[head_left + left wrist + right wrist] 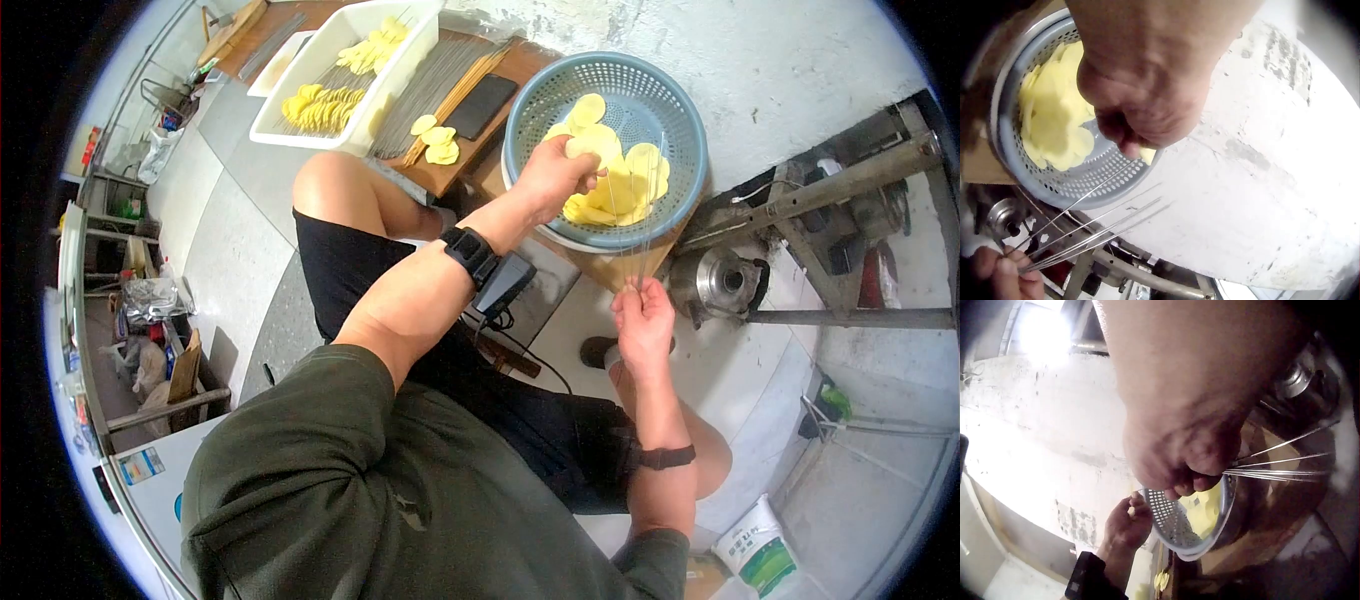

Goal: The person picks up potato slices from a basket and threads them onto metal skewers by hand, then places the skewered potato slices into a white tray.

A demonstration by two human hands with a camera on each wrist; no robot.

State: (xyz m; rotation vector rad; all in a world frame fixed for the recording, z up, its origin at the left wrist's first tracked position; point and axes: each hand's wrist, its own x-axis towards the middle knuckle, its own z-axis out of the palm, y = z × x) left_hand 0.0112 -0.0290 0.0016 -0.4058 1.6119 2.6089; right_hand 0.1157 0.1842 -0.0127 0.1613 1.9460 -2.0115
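Note:
In the head view my left hand [553, 182] is over a blue-grey perforated basket [690, 120] and pinches a thin yellow potato slice [1147, 155]. Lower and to the right, my right hand [643, 320] grips several thin metal skewers [1282, 472], which fan out toward the basket. One skewer's tip reaches the slice at my left fingertips in the left wrist view. More potato slices [625, 185] lie heaped inside the basket below my left hand. My curled right fingers hide the skewers' gripped part in the right wrist view.
A white tray [425, 45] with skewered slices stands on the wooden table [440, 178] at the upper left. Beside it are loose skewers [425, 90], a dark phone [480, 107] and a few slices [437, 140]. A metal frame [815, 195] and a metal pot [715, 280] stand right.

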